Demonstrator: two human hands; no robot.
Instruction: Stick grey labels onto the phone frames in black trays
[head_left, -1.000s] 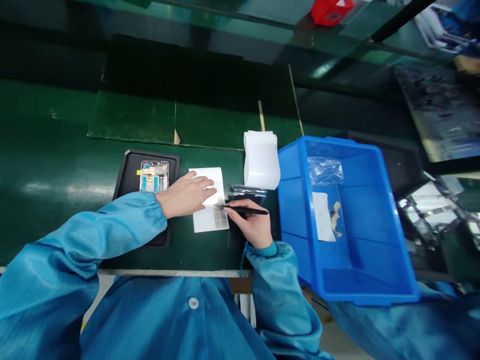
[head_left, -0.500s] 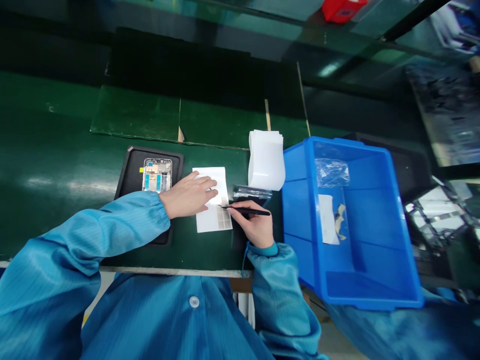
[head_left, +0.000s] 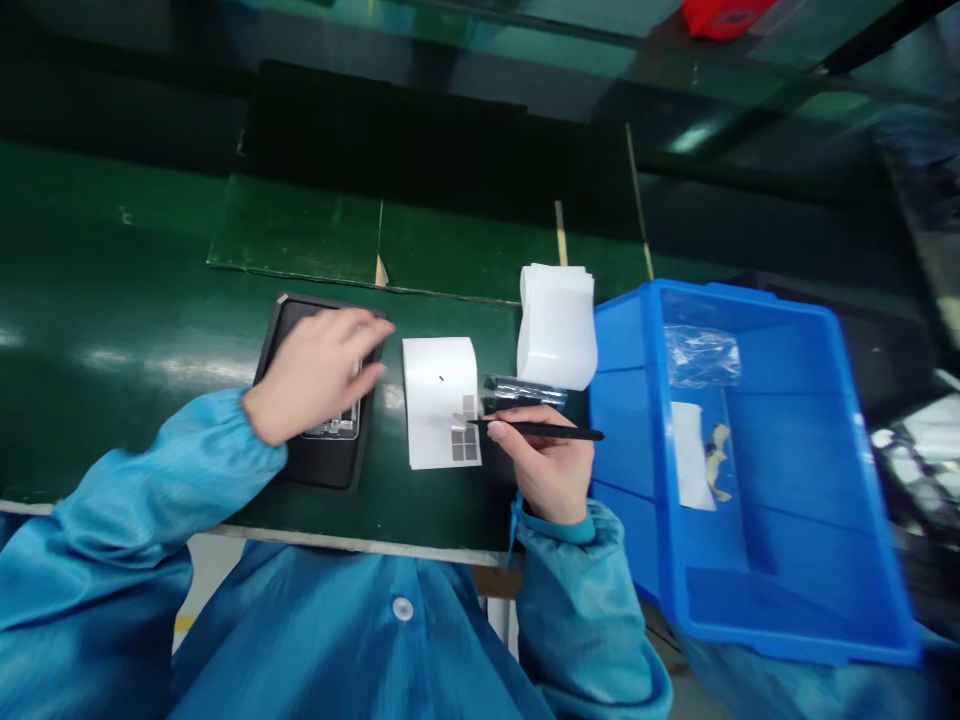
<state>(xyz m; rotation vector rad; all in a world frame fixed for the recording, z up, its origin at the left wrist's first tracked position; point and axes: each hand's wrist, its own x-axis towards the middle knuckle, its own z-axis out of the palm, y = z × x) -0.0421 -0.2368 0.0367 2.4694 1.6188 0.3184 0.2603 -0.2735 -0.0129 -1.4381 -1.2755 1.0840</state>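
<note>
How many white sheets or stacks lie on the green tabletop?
2: a white sheet with grey squares, below the tip of a slim black tool in the right hand; a curled white stack, left of the blue plastic bin. Sheets underneath may be hidden.

We are seeing pale glare (head_left: 112,357) shining on a green worktop (head_left: 82,260) left of the left hand (head_left: 319,370). Beyond that hand, a green board (head_left: 300,225) is lying partly in shadow (head_left: 450,150); nearer us, pale floor (head_left: 212,572) is showing.
</note>
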